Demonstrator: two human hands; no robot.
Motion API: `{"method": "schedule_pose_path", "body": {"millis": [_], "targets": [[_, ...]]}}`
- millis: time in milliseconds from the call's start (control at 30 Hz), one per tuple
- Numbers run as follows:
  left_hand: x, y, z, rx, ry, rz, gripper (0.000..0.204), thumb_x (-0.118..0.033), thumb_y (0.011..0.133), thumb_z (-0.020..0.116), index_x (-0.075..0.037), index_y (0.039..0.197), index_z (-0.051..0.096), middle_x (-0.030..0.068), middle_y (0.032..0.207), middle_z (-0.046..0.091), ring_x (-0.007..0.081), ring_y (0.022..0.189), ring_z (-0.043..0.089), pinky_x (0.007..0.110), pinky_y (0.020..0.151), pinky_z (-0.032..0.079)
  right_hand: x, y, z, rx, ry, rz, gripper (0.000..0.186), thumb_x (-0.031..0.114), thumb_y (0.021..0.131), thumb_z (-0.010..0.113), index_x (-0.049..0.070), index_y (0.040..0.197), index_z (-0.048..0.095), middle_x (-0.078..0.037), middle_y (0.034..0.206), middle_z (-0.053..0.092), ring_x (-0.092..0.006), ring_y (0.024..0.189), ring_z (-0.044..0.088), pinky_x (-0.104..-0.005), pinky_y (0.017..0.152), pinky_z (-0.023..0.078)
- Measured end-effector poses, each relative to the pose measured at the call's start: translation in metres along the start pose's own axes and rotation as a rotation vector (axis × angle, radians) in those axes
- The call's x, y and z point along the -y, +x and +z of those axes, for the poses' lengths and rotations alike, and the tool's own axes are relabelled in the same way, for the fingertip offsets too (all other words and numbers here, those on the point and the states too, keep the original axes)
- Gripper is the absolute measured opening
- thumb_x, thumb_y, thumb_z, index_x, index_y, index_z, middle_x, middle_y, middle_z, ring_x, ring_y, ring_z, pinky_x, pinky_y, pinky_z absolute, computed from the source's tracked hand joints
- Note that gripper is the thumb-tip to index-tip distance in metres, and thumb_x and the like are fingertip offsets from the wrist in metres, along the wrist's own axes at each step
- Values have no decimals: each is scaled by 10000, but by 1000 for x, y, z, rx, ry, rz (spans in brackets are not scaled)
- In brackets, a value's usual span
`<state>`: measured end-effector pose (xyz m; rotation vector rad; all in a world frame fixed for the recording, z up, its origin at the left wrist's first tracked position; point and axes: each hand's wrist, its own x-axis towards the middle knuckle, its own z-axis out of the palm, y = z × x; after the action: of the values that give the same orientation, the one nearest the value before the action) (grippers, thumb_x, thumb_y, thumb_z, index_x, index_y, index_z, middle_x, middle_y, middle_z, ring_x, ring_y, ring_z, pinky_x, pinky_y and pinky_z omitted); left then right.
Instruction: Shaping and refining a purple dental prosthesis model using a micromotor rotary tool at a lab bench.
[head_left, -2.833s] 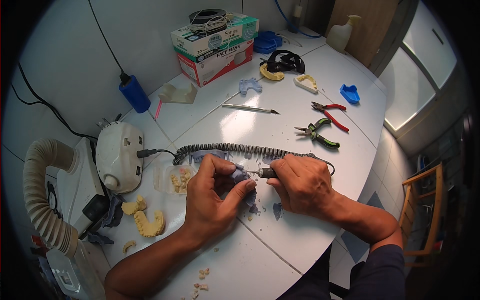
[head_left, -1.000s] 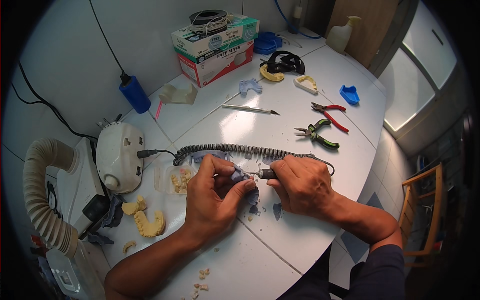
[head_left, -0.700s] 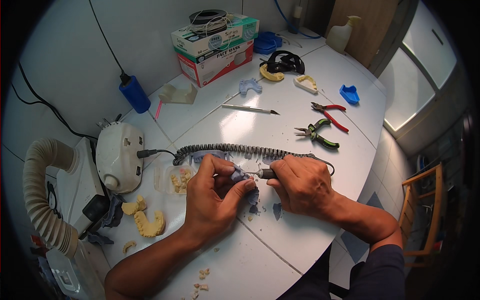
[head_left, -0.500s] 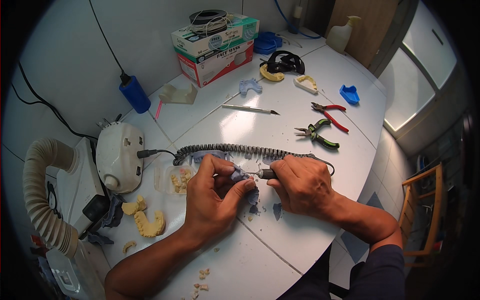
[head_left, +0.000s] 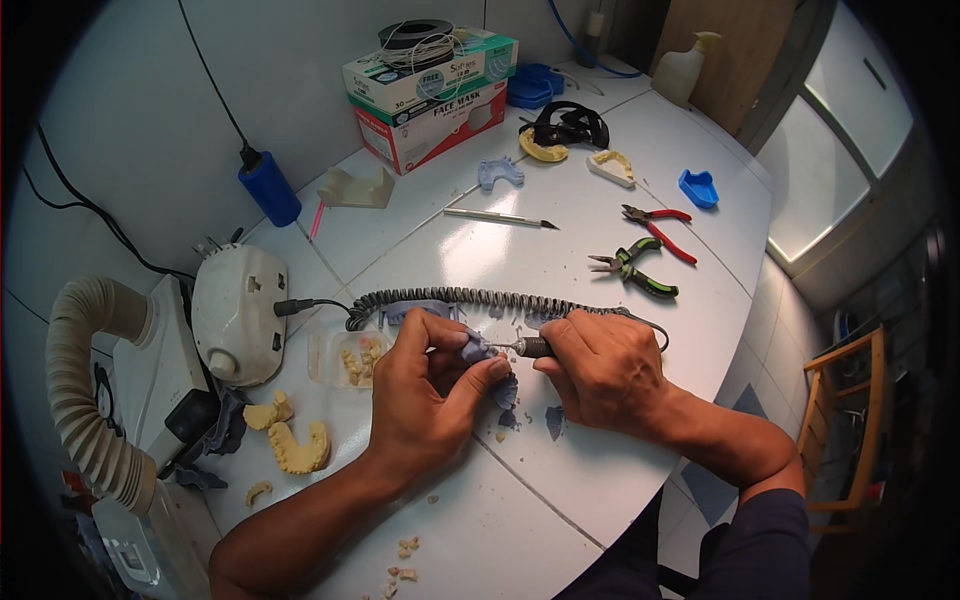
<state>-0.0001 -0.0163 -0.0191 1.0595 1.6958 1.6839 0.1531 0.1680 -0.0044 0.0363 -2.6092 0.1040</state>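
Between its thumb and fingers, my left hand (head_left: pixel 425 385) pinches a small blue-grey dental piece (head_left: pixel 478 348), partly hidden by the fingertips. My right hand (head_left: pixel 605 370) is wrapped round a dark rotary handpiece (head_left: pixel 535 347), whose thin metal bit points left and meets or nearly meets the piece. A black coiled cord (head_left: pixel 480 297) runs from the handpiece to the white control unit (head_left: pixel 238 315) on the left. Under the hands lie blue-grey scraps (head_left: pixel 553 420) and crumbs. A clear box (head_left: pixel 350 362) of small tooth-coloured pieces stands beside my left hand.
Yellow dental casts (head_left: pixel 300 447) lie left of my forearm, near a ribbed extraction hose (head_left: pixel 75 370). Beyond the cord are a craft knife (head_left: pixel 500 218), green-black pliers (head_left: pixel 635 268) and red-handled cutters (head_left: pixel 660 230). Stacked mask boxes (head_left: pixel 430 120) stand at the back; loose teeth (head_left: pixel 405 565) lie in front.
Almost nothing differs. Both hands keep their places and grips, with the bit still at the blue-grey piece.
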Motion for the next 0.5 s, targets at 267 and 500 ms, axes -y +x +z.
{"method": "schedule_pose_path", "body": {"millis": [267,500], "targets": [[0,0,1,-9,0,8,371,59,989,775,-36,1130,445,84,1177,530,148,1095,708,278,966,643,0,0,0,-15,-6,-3,261,262,961,784,30,998,670,-68,738,543,-228,559,587,-377,533,476],[0,0,1,-5,-12,-2,376,51,990,778,-38,1133,442,82,1175,529,143,1090,710,277,970,641,0,1,0,-19,-3,1,257,262,962,784,38,981,659,-69,743,542,-227,564,587,-380,536,476]]}}
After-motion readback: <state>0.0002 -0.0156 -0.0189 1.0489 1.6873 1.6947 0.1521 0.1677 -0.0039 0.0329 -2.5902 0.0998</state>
